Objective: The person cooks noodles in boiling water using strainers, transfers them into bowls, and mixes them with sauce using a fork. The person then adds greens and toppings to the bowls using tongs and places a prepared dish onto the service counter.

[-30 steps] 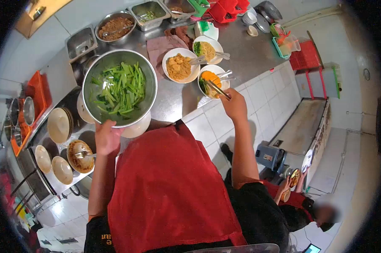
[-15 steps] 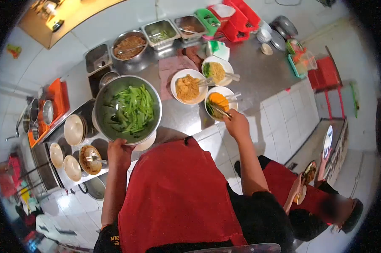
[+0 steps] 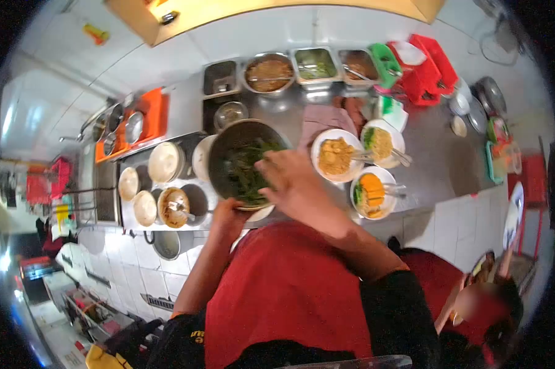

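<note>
A metal bowl [image 3: 219, 166] of cut leafy greens [image 3: 248, 163] is tilted, its near rim gripped by my left hand [image 3: 230, 216]. Over the bowl's right side is my right hand [image 3: 289, 181], blurred, fingers spread; I cannot make out the tongs or anything else in it. To the right on the steel counter stand a plate of brownish noodles [image 3: 335, 155], a bowl of pale noodles with greens [image 3: 382, 142] and a bowl with orange slices and greens [image 3: 372, 192], each with cutlery resting on it.
Stacked bowls [image 3: 165, 162] and a sauce-stained bowl [image 3: 174, 206] stand at the left. Metal food containers [image 3: 314, 65] line the back wall beside red baskets [image 3: 422, 71]. A co-worker in a red apron [image 3: 434, 277] holds dishes at the lower right.
The view has swung, shifting the counter rightward. My right hand has left the orange-topped bowl and moved over the greens. The metal bowl is now more tilted and shaded.
</note>
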A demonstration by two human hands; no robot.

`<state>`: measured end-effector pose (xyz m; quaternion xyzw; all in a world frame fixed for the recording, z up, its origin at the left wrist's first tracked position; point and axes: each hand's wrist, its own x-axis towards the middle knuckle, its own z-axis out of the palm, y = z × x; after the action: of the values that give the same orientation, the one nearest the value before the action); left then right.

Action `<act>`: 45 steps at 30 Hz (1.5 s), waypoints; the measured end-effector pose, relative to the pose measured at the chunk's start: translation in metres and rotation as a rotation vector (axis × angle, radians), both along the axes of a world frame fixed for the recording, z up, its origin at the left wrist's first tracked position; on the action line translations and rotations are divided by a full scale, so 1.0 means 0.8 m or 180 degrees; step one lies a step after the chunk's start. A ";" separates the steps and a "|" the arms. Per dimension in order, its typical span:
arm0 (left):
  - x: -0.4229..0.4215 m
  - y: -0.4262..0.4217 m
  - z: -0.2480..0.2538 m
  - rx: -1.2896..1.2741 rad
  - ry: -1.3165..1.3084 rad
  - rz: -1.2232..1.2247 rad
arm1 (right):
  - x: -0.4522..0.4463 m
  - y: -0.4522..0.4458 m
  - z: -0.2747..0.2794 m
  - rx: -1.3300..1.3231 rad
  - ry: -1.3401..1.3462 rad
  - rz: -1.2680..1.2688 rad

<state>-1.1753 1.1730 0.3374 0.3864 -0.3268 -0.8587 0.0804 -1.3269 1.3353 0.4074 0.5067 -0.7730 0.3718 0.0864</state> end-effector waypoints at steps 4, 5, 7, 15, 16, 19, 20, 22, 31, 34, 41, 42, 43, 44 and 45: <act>0.022 -0.072 -0.024 0.0126 0.0108 0.0024 | 0.008 0.033 -0.037 -0.0011 -0.0868 0.0696; 0.033 -0.102 -0.036 0.0180 0.0220 -0.0021 | 0.007 0.048 -0.057 0.0030 -0.0879 0.0636; 0.021 -0.130 0.002 -0.0379 0.0347 -0.0128 | 0.002 0.102 -0.104 0.0457 -0.1291 0.0154; -0.045 -0.346 0.008 0.0232 0.0402 0.0228 | -0.023 0.281 -0.184 -0.0580 -0.2176 -0.3314; -0.055 -0.366 0.000 0.0242 0.0348 0.0389 | -0.021 0.302 -0.211 -0.0608 -0.2182 -0.3355; -0.086 -0.431 -0.041 0.0346 0.0329 0.0544 | -0.004 0.333 -0.258 -0.1227 -0.1794 -0.3512; -0.096 -0.439 -0.050 0.0566 0.0273 0.0743 | 0.003 0.333 -0.253 -0.1161 -0.1919 -0.3532; -0.109 -0.449 -0.059 0.0787 0.0251 0.1024 | 0.012 0.326 -0.237 -0.1010 -0.2156 -0.3556; -0.127 -0.339 -0.026 -0.0749 0.0604 0.0779 | -0.011 0.221 -0.205 0.0010 -0.2351 -0.2703; -0.104 -0.239 -0.031 -0.2985 -0.0143 0.1135 | -0.021 0.178 -0.198 0.0439 -0.5408 -0.1557; 0.037 0.017 -0.055 -0.1734 0.0543 0.0043 | -0.033 0.106 -0.272 -0.2195 -0.5963 -0.1815; 0.048 0.014 -0.060 -0.1738 0.0530 0.0116 | -0.031 0.099 -0.271 -0.2309 -0.5751 -0.1933; 0.055 0.012 -0.062 -0.1678 0.0544 -0.0157 | -0.030 0.092 -0.268 -0.2420 -0.5527 -0.2045; 0.060 0.009 -0.063 -0.1601 0.0556 -0.0424 | -0.029 0.088 -0.263 -0.2338 -0.5527 -0.2006; 0.063 0.001 -0.066 -0.1998 0.0512 -0.0419 | -0.028 0.086 -0.258 -0.2344 -0.5445 -0.2151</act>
<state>-1.1246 1.1736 0.2847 0.2518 -0.5924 -0.7472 0.1654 -1.3491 1.4041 0.2012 -0.2380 -0.5152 0.7854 -0.2472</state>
